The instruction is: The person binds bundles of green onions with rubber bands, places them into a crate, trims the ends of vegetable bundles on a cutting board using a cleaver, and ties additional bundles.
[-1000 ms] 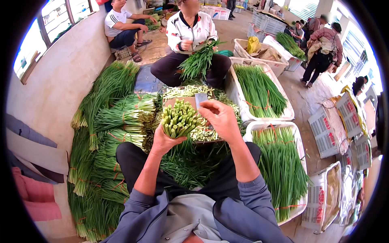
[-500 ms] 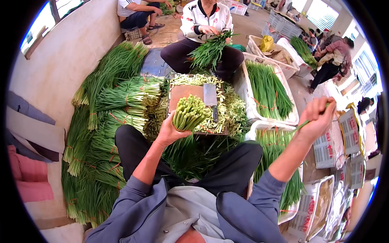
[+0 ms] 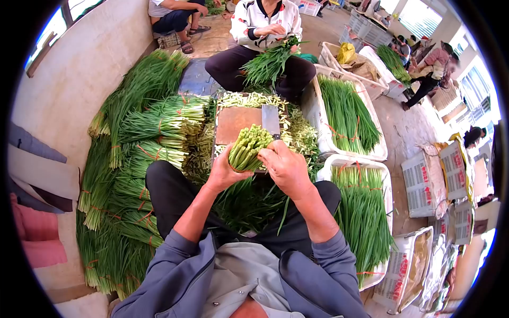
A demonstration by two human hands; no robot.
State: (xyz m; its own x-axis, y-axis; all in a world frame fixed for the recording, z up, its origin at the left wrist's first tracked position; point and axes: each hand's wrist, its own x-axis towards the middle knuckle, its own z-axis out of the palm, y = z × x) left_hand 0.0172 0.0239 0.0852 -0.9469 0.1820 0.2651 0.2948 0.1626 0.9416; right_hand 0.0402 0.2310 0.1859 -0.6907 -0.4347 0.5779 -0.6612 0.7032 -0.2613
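My left hand (image 3: 221, 170) is wrapped around a thick bunch of garlic chives (image 3: 249, 146), its pale cut ends facing up. At the bunch's right side my right hand (image 3: 289, 168) is closed in a pinch, and a single green chive (image 3: 284, 214) hangs below it. The fingertips cover whatever part they grip. Behind the bunch lies a cleaver (image 3: 271, 120) on a wooden cutting board (image 3: 236, 121), its handle mostly hidden by my right hand. Trimmed stem ends (image 3: 249, 99) are scattered around the board.
Tied chive bundles (image 3: 143, 175) are piled along the wall at left. Two white crates (image 3: 380, 153) of chives stand at right. Opposite, a seated person (image 3: 268, 32) holds loose chives (image 3: 271, 63). More printed crates (image 3: 419, 183) and other people are farther right.
My right hand has come down from the far right, bringing the chive strand, and now meets the bunch in my left hand. The person opposite has shifted their hands.
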